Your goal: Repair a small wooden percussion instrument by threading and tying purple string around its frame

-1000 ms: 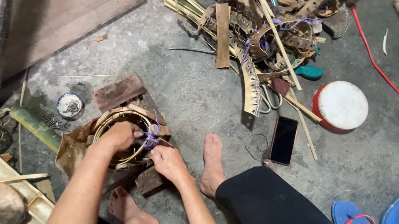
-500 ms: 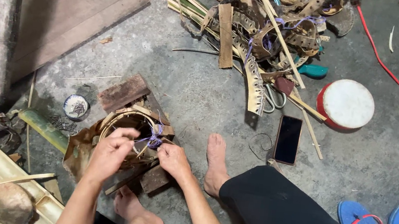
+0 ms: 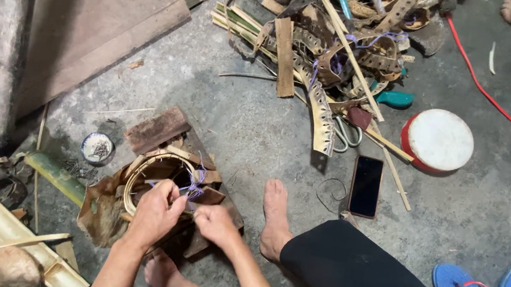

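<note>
I see the left hand (image 3: 154, 212) curled over the near rim of the bamboo hoop (image 3: 158, 180), fingers pinching purple string (image 3: 194, 184), while the right hand (image 3: 216, 222) sits just right of it, fingertips pressed together on the same string; the hoop lies near-left on bark pieces (image 3: 158, 129) on the concrete floor (image 3: 257, 131). Risk as I judge it: the thin string slips or snaps under pull, or the hoop springs open. The bare foot (image 3: 275, 219) sits close beside, so loose bamboo ends could poke it.

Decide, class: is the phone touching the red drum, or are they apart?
Apart. The head view shows the phone lying flat on the concrete, with a strip of bare floor and a thin stick between it and the red drum.
</note>
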